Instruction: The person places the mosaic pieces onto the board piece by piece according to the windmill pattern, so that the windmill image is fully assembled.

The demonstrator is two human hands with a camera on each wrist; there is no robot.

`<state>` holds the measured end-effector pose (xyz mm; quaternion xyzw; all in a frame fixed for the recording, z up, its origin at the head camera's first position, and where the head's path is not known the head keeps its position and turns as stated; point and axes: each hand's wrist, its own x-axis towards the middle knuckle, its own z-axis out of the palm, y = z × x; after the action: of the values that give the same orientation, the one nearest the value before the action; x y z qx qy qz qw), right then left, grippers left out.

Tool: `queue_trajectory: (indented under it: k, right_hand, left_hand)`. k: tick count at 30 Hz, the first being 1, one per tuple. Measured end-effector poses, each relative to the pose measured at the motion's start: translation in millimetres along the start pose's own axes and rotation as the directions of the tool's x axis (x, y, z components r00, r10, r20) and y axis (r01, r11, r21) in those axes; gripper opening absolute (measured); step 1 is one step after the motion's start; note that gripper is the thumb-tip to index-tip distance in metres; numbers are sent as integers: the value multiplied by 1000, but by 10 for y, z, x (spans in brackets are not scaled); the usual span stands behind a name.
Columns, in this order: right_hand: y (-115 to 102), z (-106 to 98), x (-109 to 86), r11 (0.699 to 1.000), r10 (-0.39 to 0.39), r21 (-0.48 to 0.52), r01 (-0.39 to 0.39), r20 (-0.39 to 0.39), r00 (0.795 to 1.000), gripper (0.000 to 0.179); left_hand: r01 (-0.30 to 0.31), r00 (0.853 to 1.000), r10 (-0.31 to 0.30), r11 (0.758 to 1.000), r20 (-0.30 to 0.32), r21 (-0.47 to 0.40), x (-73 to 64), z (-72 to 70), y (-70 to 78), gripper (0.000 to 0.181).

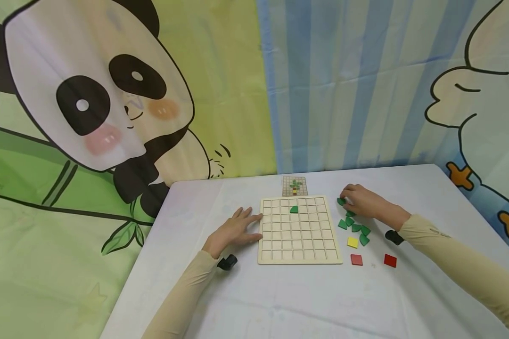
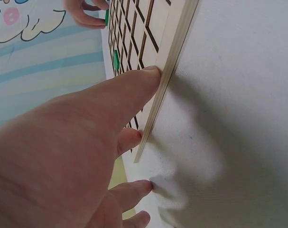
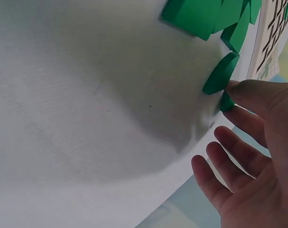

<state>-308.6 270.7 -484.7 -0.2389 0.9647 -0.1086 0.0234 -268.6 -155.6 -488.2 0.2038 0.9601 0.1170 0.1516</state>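
A wooden grid board (image 1: pixel 299 231) lies on the white table, with one green quarter-round tile (image 1: pixel 294 209) in an upper cell. My left hand (image 1: pixel 234 230) touches the board's left edge; in the left wrist view its thumb and a fingertip rest on the rim, the fingers fairly straight. To the right of the board, my right hand (image 1: pixel 366 201) pinches a green tile (image 3: pixel 227 102) between thumb and index finger at the far end of a group of green tiles (image 1: pixel 349 221). The other fingers are spread, lightly bent. The held tile is partly hidden by the fingertips.
A small pattern card (image 1: pixel 286 187) lies just behind the board. Below the green tiles are a yellow square tile (image 1: pixel 352 242) and two red tiles, one nearer the board (image 1: pixel 357 260), one farther right (image 1: pixel 390 261). Printed curtains hang behind the table.
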Motion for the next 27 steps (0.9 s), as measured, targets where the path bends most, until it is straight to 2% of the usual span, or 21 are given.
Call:
queue_trajectory:
  k: [3, 6, 10, 15, 17, 21, 27]
  right_hand:
    - [-39, -17, 7, 1000, -11, 14, 11, -4, 1000, 32]
    - [-151, -44, 14, 998, -57, 27, 58, -18, 998, 31]
    - [-412, -28, 48, 989, -139, 39, 139, -18, 990, 30]
    - [-776, 52, 128, 966, -255, 38, 255, 0, 967, 26]
    - [-892, 80, 161, 959, -280, 47, 280, -7, 960, 24]
    - [-1033, 132, 221, 956, -285, 57, 287, -32, 958, 23]
    - [-1101, 214, 270, 970, -243, 11, 244, -33, 969, 25]
  left_hand:
    - [5, 1000, -5, 1000, 0, 3, 1, 12, -1, 73]
    - [2, 1000, -2, 1000, 0, -6, 7, 18, 3, 73]
    - [-5, 1000, 5, 1000, 5, -9, 10, 21, 10, 73]
    - [-4, 1000, 4, 1000, 0, -11, 0, 14, 13, 72]
    - [-1, 1000, 1, 1000, -3, -15, -6, 12, 9, 72]
    - [0, 1000, 0, 1000, 1, -15, -16, 8, 6, 73]
    - [-3, 1000, 3, 1000, 2, -14, -27, -3, 8, 73]
